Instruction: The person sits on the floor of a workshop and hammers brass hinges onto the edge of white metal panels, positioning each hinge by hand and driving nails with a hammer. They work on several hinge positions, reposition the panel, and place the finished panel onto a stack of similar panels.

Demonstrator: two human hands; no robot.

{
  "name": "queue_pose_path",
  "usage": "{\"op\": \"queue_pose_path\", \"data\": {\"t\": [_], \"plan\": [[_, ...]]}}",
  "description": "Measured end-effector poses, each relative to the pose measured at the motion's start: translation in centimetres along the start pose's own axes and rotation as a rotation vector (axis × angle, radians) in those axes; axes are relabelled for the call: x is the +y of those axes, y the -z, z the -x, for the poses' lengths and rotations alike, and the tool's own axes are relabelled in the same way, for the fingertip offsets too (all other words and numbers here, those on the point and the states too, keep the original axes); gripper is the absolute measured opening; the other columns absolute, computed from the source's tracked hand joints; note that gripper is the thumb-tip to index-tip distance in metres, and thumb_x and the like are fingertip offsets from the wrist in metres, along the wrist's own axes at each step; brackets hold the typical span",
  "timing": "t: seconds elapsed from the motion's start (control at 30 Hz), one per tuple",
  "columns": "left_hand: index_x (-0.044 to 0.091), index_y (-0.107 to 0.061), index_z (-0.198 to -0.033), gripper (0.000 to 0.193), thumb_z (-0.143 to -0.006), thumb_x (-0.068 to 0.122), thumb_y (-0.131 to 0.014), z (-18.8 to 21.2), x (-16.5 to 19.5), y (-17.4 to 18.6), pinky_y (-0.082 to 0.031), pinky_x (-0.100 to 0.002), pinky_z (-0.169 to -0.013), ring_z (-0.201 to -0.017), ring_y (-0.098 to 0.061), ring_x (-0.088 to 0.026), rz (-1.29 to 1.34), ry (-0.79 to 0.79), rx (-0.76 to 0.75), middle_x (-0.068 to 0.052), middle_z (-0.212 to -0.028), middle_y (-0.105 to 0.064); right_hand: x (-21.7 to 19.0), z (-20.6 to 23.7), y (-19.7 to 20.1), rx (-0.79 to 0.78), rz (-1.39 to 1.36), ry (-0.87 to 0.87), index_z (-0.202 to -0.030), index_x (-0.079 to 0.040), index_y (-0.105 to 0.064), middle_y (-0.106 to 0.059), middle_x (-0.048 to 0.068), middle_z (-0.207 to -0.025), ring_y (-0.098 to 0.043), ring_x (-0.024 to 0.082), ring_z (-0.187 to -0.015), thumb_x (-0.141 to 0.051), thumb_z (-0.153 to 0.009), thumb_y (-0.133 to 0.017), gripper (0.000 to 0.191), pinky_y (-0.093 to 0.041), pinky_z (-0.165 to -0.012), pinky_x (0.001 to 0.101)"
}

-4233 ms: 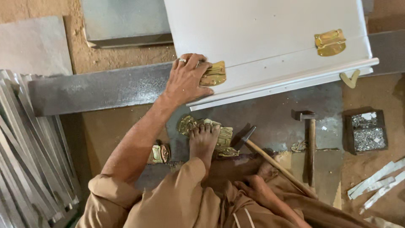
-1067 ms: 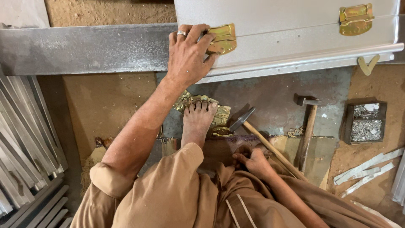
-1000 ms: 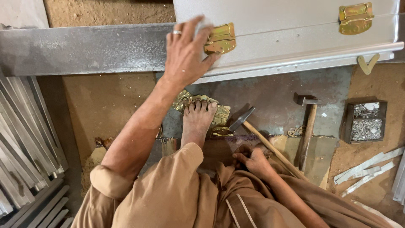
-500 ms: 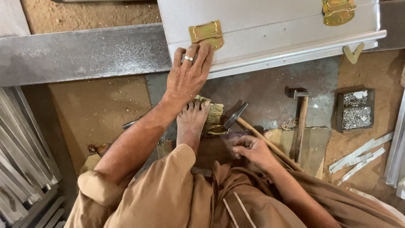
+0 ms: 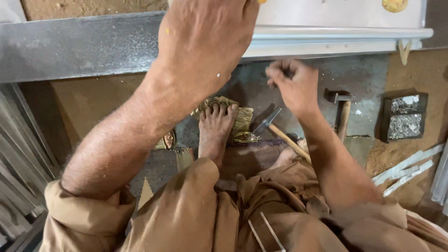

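My left hand (image 5: 205, 44) is raised close to the camera and reaches onto the front edge of a white metal box (image 5: 336, 16). Its fingertips are cut off by the top of the frame. My right hand (image 5: 291, 84) hovers just below the box's lower rim (image 5: 345, 35) with its fingers curled tight; whether it pinches anything small is hidden. My bare foot (image 5: 214, 130) rests on a pile of brass fittings (image 5: 240, 119). A wooden-handled hammer (image 5: 280, 133) lies beside the foot.
A grey steel beam (image 5: 79, 44) runs across the upper left. A second hammer (image 5: 340, 105) lies near a black tray of small metal bits (image 5: 403, 116) at right. Loose metal strips (image 5: 406, 170) lie at the right, and stacked grey sheets (image 5: 18, 140) at the left.
My head has dropped closer to the box. The right hand left the hammer handle and rose to the box's lower rim. The left hand slid off the brass clasp, then reached up over the box.
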State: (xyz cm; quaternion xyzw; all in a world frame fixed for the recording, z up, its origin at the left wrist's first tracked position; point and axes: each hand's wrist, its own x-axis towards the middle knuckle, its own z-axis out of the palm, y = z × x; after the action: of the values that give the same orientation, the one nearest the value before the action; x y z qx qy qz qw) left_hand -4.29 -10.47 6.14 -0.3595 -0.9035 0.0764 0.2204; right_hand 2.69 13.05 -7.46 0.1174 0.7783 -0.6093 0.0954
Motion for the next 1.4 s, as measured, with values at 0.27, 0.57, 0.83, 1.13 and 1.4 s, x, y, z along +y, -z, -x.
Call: {"op": "queue_pose_path", "data": {"t": [0.27, 0.57, 0.83, 1.13, 1.4], "plan": [[0.01, -0.068, -0.09, 0.011, -0.085, 0.012, -0.077, -1.5, -1.0, 1.7, -0.038, -0.024, -0.048, -0.064, -0.052, -0.004, -0.195, 0.047, 0.066, 0.008, -0.076, -0.053, 0.0, -6.6, -3.6, 0.147, 0.72, 0.627, -0.112, -0.001, -0.07, -0.073, 0.017, -0.102, -0.068, 0.037, -0.096, -0.007, -0.102, -0.069, 0.012, -0.052, -0.082, 0.0483], [0.002, -0.07, -0.103, 0.019, -0.088, 0.013, -0.072, 1.4, 3.4, -3.1, -0.047, -0.039, -0.088, -0.119, -0.051, -0.026, 0.182, 0.152, 0.042, -0.007, -0.119, -0.057, 1.1, -0.1, 1.3, 0.166, 0.576, 0.3, -0.102, 0.0, -0.07, -0.071, 0.02, -0.084, -0.071, 0.034, -0.071, -0.016, -0.101, -0.069, 0.016, -0.054, -0.065, 0.0468], [0.002, -0.064, -0.131, 0.045, -0.089, 0.016, -0.067, 5.4, 7.1, -9.5, -0.047, -0.047, -0.097, -0.121, -0.05, -0.031, 0.239, 0.149, -0.013, -0.01, -0.132, -0.053, 8.5, 14.0, 8.4, -0.616, 1.191, -0.385, -0.103, -0.006, -0.067, -0.07, 0.021, -0.096, -0.072, 0.039, -0.082, -0.053, -0.092, -0.061, 0.049, -0.058, -0.074, 0.0507], [0.001, -0.07, -0.114, 0.067, -0.074, 0.055, -0.072, 4.9, 6.3, -9.9, -0.046, -0.052, -0.092, -0.12, -0.051, -0.032, 0.434, 0.174, -0.064, -0.013, -0.13, -0.055, 7.2, 15.9, 10.7, -0.356, 1.087, -0.21, -0.1, 0.001, -0.061, -0.069, 0.024, -0.087, -0.068, 0.044, -0.077, -0.047, -0.1, -0.052, 0.049, -0.055, -0.07, 0.0545], [0.011, -0.078, -0.095, 0.009, -0.086, 0.012, -0.077, 3.9, 5.0, -13.6, -0.048, -0.045, -0.094, -0.108, -0.062, -0.028, 0.714, 0.349, 0.003, 0.0, -0.13, -0.072, -0.6, 11.8, 8.7, -0.099, 0.678, -0.15, -0.093, -0.004, -0.063, -0.06, 0.01, -0.059, -0.06, 0.026, -0.049, -0.036, -0.104, -0.049, 0.036, -0.045, -0.042, 0.0416]]}}
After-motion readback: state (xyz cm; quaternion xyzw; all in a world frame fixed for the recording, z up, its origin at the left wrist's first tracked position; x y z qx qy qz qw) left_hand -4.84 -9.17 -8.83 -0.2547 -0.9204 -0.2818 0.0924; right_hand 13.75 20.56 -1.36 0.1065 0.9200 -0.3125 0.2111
